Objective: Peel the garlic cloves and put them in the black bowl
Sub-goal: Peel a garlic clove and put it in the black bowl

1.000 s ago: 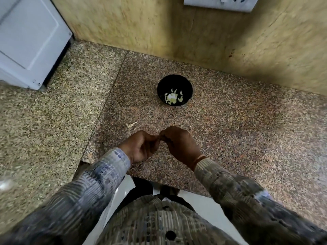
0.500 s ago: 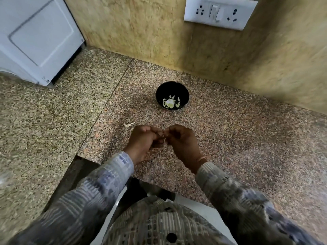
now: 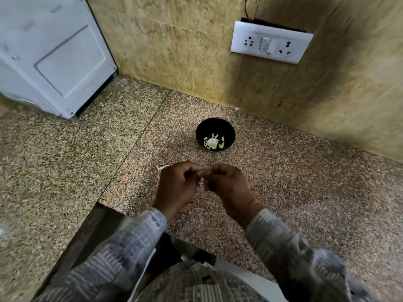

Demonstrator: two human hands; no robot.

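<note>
A black bowl (image 3: 215, 127) stands on the speckled counter near the wall, with several pale garlic pieces (image 3: 212, 143) inside. In front of it my left hand (image 3: 177, 186) and my right hand (image 3: 226, 184) meet fingertip to fingertip above the counter. Both pinch a small garlic clove (image 3: 205, 169) between them; only a pale sliver of it shows, the rest is hidden by the fingers. The hands are apart from the bowl.
A scrap of garlic skin (image 3: 161, 168) lies on the granite counter (image 3: 305, 192) just left of my left hand. A white appliance (image 3: 50, 57) stands at the back left. A socket plate (image 3: 271, 45) is on the wall. The counter's front edge has a notch at the lower left.
The view has tilted up, showing more of the wall and socket. My hands stay together working the clove, fingers shifting slightly.
</note>
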